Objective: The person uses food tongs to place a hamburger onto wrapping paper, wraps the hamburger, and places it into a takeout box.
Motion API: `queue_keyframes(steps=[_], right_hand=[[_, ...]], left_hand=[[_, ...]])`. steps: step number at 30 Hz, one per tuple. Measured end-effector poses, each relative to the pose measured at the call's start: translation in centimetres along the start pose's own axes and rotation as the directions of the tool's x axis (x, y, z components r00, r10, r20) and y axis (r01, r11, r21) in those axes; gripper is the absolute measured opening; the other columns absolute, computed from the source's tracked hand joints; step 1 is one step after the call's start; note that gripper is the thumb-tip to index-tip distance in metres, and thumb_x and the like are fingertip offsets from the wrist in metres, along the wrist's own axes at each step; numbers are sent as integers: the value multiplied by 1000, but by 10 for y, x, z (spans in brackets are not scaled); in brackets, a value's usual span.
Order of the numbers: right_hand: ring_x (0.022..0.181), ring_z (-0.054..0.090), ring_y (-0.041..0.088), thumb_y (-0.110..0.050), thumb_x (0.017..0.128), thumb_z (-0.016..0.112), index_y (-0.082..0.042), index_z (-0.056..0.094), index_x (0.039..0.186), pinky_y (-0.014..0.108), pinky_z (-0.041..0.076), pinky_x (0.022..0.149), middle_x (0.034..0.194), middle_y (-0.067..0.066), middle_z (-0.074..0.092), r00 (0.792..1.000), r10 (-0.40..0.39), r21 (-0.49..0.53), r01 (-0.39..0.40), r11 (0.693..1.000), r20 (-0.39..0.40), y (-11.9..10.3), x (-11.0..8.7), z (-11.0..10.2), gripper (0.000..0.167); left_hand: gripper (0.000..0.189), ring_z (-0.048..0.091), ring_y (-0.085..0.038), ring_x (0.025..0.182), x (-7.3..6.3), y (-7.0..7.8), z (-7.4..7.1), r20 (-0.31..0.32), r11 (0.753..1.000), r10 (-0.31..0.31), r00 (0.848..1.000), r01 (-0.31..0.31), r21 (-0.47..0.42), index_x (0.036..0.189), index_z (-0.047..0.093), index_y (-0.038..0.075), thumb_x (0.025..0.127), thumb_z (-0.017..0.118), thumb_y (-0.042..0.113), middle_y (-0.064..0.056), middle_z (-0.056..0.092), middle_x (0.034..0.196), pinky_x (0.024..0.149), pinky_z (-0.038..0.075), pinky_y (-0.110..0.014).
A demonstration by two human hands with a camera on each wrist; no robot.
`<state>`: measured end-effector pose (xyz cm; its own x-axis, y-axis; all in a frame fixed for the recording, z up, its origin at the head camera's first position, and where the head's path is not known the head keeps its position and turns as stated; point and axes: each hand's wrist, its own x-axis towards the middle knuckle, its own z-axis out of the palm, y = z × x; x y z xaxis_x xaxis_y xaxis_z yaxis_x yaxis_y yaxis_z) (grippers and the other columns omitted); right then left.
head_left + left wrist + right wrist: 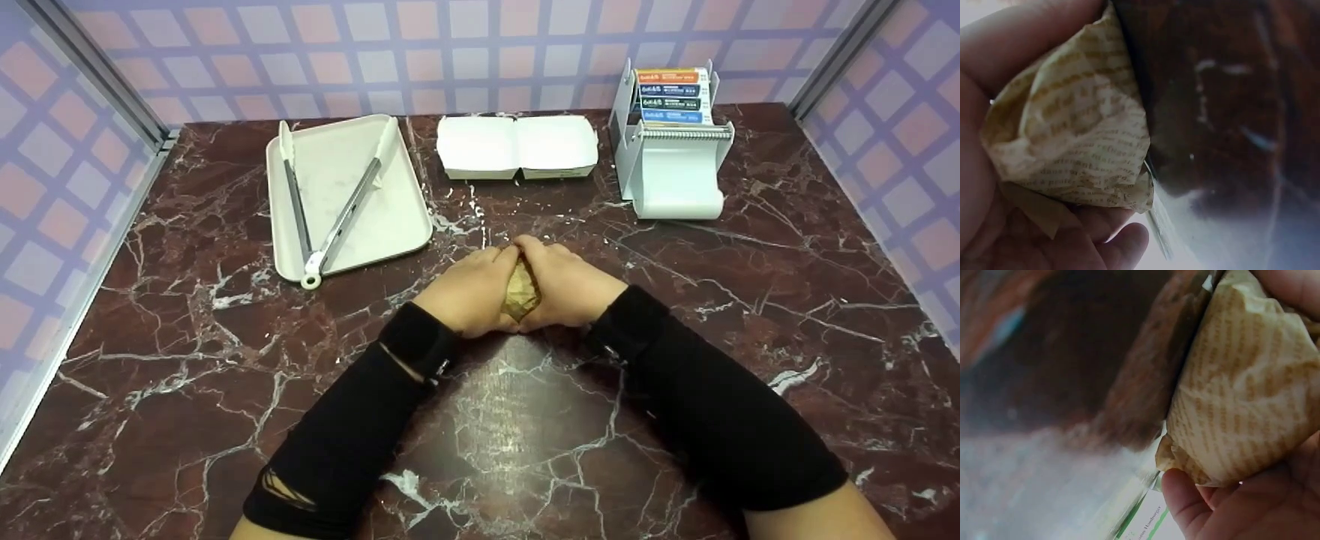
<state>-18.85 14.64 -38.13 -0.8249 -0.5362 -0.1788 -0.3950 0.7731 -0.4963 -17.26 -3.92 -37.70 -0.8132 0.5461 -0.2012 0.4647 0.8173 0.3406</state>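
Note:
A rounded bundle (523, 291) wrapped in tan paper stands between both hands, near the middle of the table. Printed lines of text cover its wrapper, and folded corners show in the wrist views; the contents are hidden. My left hand (474, 291) holds its left side, with the thumb along the near edge and fingers curled around and under it. From the right, my right hand (570, 285) grips it the same way. In the right wrist view, a fingertip touches a small folded corner of the wrapped bundle (1241, 399).
A beige tray (352, 225) at the back left carries metal tongs (351, 206) with pale tips, spread apart. An unfolded white clamshell box (517, 146) lies at the back middle. Right of it stands a white dispenser (679, 180) with several coloured labels. Patterned walls enclose the marbled table (225, 405).

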Motion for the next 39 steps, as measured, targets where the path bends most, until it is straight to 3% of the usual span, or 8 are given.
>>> queue_keyframes(steps=[8, 18, 23, 27, 29, 31, 35, 39], right_hand=[[140, 47, 43, -26, 62, 102, -10, 27, 160, 59, 41, 121, 150, 23, 50, 999, 25, 13, -25, 1000, 27, -1, -1, -1, 123], [149, 38, 42, -40, 63, 101, -8, 19, 164, 60, 32, 127, 163, 23, 38, 997, 6, 1, -6, 1000, 73, 5, -8, -8, 135], [140, 50, 37, -53, 76, 90, -14, 19, 166, 59, 45, 118, 162, 19, 42, 995, 22, 148, -36, 988, 93, 22, -14, -24, 121], [144, 49, 36, -61, 91, 74, -20, 26, 165, 61, 43, 119, 165, 15, 41, 991, 134, 306, -123, 944, -15, 41, -22, -48, 97], [148, 45, 36, -59, 95, 69, -20, 30, 164, 61, 38, 123, 166, 14, 40, 972, 206, 377, -151, 914, -110, 52, -25, -59, 87], [151, 41, 37, -57, 98, 66, -17, 32, 163, 61, 33, 126, 167, 16, 38, 936, 289, 411, -187, 892, -202, 64, -28, -67, 83], [155, 31, 40, -47, 103, 63, -9, 31, 164, 61, 28, 128, 171, 19, 28, 838, 430, 416, -278, 866, -336, 88, -31, -78, 78], [157, 18, 41, -44, 102, 65, -8, 27, 165, 61, 28, 128, 175, 18, 13, 739, 548, 424, -384, 820, -392, 111, -33, -85, 82]], left_hand=[[109, 37, -31, 154, 0, -2, -5, 71, 998, 1, 997, 4, -69, 169, 12, 8, 92, 75, 53, -16, 34, 168, 130, 31, -49], [103, 40, -32, 152, 3, -1, -2, 59, 998, -19, 998, 22, -57, 169, 16, 8, 95, 73, 51, -17, 35, 168, 128, 34, -50], [100, 41, -32, 151, 2, 0, -2, 64, 998, -34, 997, 38, -58, 169, 17, 10, 95, 73, 49, -16, 35, 168, 127, 35, -50], [101, 36, -33, 155, 0, 0, -2, 68, 997, -45, 997, 49, -54, 168, 18, 10, 94, 74, 49, -17, 31, 170, 130, 29, -50], [101, 37, -34, 154, -1, 0, -1, 65, 997, -47, 997, 51, -52, 168, 18, 10, 94, 74, 50, -16, 32, 169, 131, 29, -50], [101, 37, -33, 154, -1, -1, -1, 67, 997, -51, 996, 54, -53, 168, 17, 10, 94, 74, 49, -16, 33, 169, 131, 28, -49], [99, 41, -31, 150, -1, -1, 0, 63, 997, -50, 997, 54, -61, 168, 19, 10, 94, 74, 49, -15, 37, 166, 129, 32, -48], [98, 41, -31, 151, 0, -1, -1, 58, 997, -49, 997, 52, -63, 167, 21, 10, 95, 74, 48, -14, 37, 167, 129, 32, -49]])
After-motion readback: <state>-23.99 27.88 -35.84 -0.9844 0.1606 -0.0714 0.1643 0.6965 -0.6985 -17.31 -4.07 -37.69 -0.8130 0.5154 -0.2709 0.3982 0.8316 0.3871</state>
